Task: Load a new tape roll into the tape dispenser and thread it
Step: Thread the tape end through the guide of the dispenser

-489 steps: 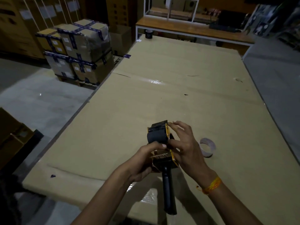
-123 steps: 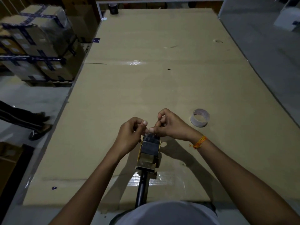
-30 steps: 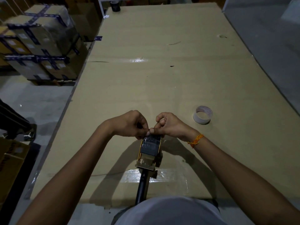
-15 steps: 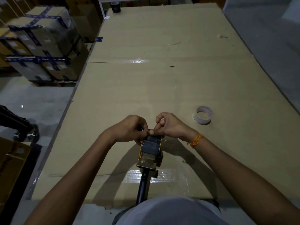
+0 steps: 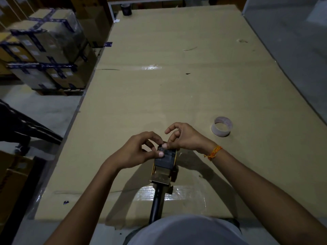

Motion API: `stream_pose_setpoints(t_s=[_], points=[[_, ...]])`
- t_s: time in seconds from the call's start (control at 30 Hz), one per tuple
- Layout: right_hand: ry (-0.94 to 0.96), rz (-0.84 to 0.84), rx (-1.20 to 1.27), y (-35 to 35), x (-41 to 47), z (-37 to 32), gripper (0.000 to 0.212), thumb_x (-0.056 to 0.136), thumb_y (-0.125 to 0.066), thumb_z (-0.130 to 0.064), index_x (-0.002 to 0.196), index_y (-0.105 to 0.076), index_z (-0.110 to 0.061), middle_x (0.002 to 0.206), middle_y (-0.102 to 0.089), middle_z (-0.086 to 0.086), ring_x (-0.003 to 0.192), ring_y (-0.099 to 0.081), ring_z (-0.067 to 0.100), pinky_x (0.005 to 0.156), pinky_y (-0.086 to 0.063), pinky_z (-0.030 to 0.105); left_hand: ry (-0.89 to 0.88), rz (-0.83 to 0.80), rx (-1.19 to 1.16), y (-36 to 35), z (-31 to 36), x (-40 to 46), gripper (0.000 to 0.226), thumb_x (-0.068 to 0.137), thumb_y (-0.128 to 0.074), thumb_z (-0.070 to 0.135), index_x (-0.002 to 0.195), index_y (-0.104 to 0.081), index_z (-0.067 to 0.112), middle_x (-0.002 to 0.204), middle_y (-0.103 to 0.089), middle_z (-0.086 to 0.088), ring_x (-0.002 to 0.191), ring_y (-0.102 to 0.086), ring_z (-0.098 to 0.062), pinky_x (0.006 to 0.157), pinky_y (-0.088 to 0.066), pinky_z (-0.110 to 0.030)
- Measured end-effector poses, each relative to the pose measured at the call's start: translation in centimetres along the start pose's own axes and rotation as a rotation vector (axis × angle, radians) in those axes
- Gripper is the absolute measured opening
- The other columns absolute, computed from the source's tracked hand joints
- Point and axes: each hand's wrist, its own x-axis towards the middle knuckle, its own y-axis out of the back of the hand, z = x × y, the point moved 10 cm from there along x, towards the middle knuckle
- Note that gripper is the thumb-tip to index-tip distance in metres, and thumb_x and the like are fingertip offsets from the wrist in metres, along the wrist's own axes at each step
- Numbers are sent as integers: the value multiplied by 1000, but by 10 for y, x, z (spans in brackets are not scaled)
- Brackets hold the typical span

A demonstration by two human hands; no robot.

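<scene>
The tape dispenser lies on the cardboard-covered table, its black handle pointing at my body. A dark tape roll sits in its yellow-edged frame. My left hand grips the roll's left side with the thumb pressed on top of it. My right hand pinches the roll's far edge with thumb and fingers, index finger raised. The loose tape end itself is hidden under my fingertips.
An empty white tape core lies to the right of my hands. Another dark roll stands at the table's far left corner. Stacked taped cartons fill the floor to the left, and a grey surface borders the right.
Both fists have loosened over the last second. My right index finger has lifted off, and my left thumb has slid onto the top of the roll. The dispenser has stayed put.
</scene>
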Motion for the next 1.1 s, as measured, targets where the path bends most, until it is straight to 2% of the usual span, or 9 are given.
stream_pose_setpoints(t_s=[0.17, 0.33, 0.53, 0.67, 0.8, 0.87, 0.97, 1.03, 1.1], points=[[-20, 10, -17, -1, 1, 1, 60, 77, -95, -14, 126, -60, -13, 93, -83, 16, 75, -76, 17, 67, -59, 33, 3, 43, 9, 1, 2, -3, 28, 86, -90, 28, 110, -76, 25, 114, -74, 8, 101, -73, -14, 78, -68, -36], [-61, 17, 67, 1, 4, 10, 65, 74, -98, -15, 127, -61, -12, 99, -82, 19, 75, -74, 18, 65, -58, 34, 33, 145, 31, 0, 2, -3, 25, 83, -92, 21, 100, -74, 23, 104, -75, 7, 91, -74, -18, 71, -68, -39], [-240, 137, 229, 7, 8, 33, 51, 80, -92, -7, 124, -66, 0, 88, -76, 7, 72, -71, 17, 58, -58, 27, 61, 196, 41, -1, -1, -1, 23, 81, -92, 19, 89, -71, 21, 100, -73, 7, 87, -74, -15, 68, -66, -33], [-216, 204, 307, 13, 4, 37, 46, 85, -90, -23, 119, -68, 0, 90, -75, 10, 60, -65, 17, 58, -59, 30, 61, 216, 5, 0, -4, -4, 21, 83, -92, 20, 91, -72, 20, 96, -74, 7, 88, -74, -15, 68, -66, -36], [-144, 334, 369, 22, -27, 39, 53, 102, -67, -45, 117, -62, 5, 92, -70, 16, 58, -61, 19, 54, -55, 32, 61, 236, -59, 1, -9, -7, 20, 85, -91, 23, 93, -74, 20, 95, -75, 3, 92, -75, -17, 72, -64, -47], [-194, 366, 427, 10, -55, 57, 66, 99, -55, -67, 106, -64, -2, 82, -63, 16, 56, -60, 23, 56, -51, 36, 67, 257, -87, 1, -12, -9, 19, 86, -91, 24, 95, -75, 20, 94, -75, 3, 93, -75, -17, 74, -64, -49], [-458, 126, 552, -52, -108, 92, 95, 78, -45, -98, 96, -67, -7, 83, -61, 17, 71, -58, 30, 60, -51, 37, 75, 294, -129, 2, -14, -8, 16, 87, -89, 21, 96, -76, 18, 95, -76, 2, 93, -75, -19, 77, -65, -51], [-570, -139, 446, -100, -136, 100, 111, 66, -42, -106, 101, -72, -6, 92, -71, 19, 80, -63, 29, 70, -55, 36, 75, 310, -141, 1, -13, -5, 14, 88, -89, 19, 95, -76, 17, 95, -76, 2, 91, -75, -18, 77, -65, -49], [-569, -291, 351, -129, -147, 97, 117, 60, -49, -107, 109, -77, -4, 107, -81, 16, 90, -70, 25, 86, -55, 37, 78, 321, -134, 0, -13, 0, 13, 88, -88, 20, 95, -77, 18, 95, -76, 3, 88, -75, -17, 78, -65, -44]])
